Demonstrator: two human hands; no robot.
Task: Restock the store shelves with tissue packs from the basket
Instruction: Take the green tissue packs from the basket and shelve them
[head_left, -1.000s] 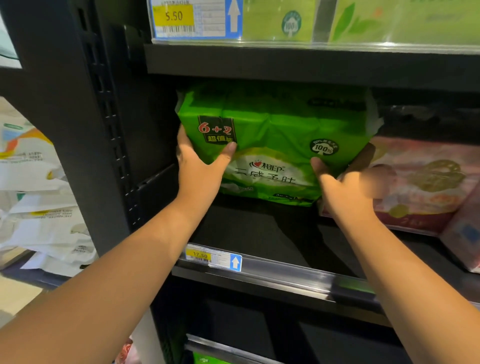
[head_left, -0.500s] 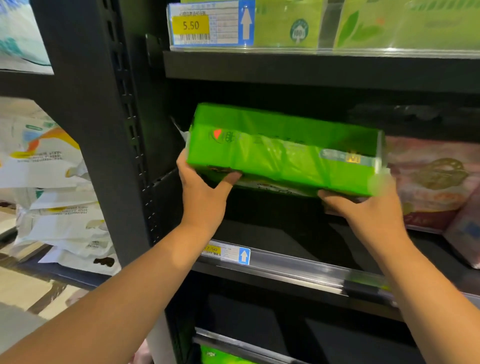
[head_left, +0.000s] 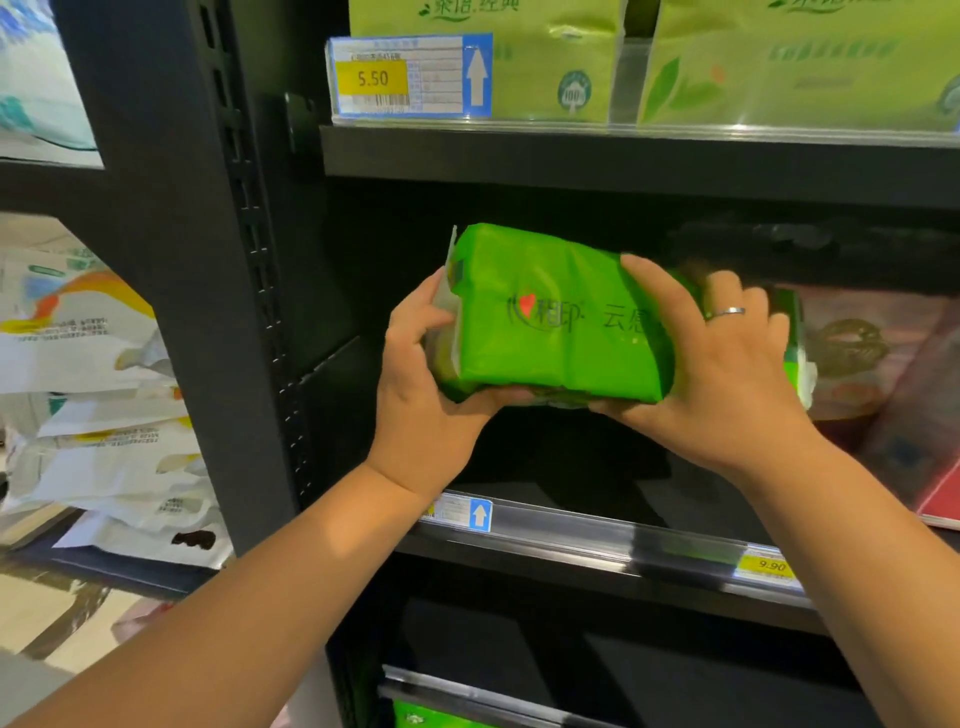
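A bright green tissue pack (head_left: 545, 322) with a red heart logo hangs lengthwise above the dark middle shelf (head_left: 597, 535), inside its opening. My left hand (head_left: 426, 395) grips the pack's left end, with the thumb under it. My right hand (head_left: 722, 364), wearing a ring, lies over the pack's right half with fingers on top and the thumb beneath. The pack's right end is partly hidden behind that hand. No basket is in view.
Pink tissue packs (head_left: 862, 358) lie on the same shelf to the right. Light green packs (head_left: 561, 57) fill the shelf above, behind a 5.50 price tag (head_left: 410, 78). A black upright post (head_left: 218, 291) stands at left, with white packs (head_left: 98, 395) stacked beyond it.
The green pack has been turned over so that another face shows, and my right hand has shifted from underneath to on top of it. The view has moved closer to the shelf.
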